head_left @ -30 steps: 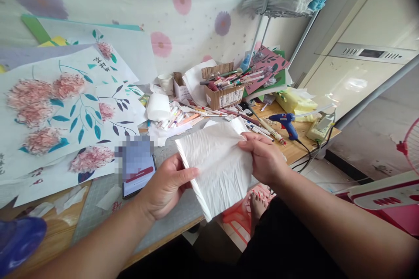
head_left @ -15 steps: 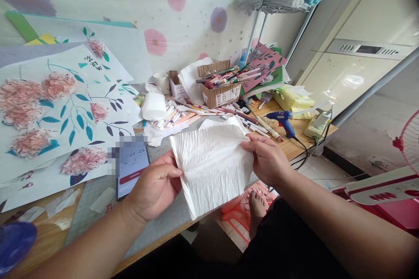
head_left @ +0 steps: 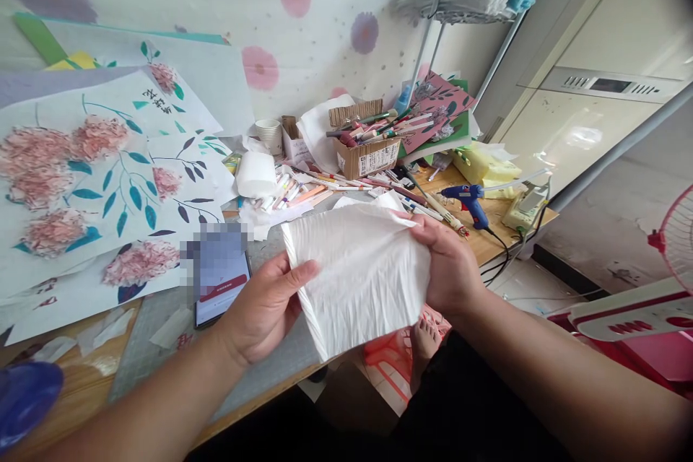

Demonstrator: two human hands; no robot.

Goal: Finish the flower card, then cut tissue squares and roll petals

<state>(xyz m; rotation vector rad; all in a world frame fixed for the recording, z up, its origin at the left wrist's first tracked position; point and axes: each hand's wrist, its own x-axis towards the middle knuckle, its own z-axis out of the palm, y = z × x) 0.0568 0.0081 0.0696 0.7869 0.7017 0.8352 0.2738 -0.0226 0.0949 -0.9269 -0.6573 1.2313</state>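
Pinching tissue [head_left: 362,278] over the front of the table [head_left: 89,375], rolled edge in left hand [head_left: 269,312], opposite side in right hand [head_left: 452,263] — probably light, limp, easily torn — best gripped by the rolled edge.

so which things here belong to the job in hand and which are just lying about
In the job:
white sheet
left hand, holding one edge
right hand, holding the opposite side

Seemingly just lying about:
phone
blue glue gun
cardboard box
paper cups
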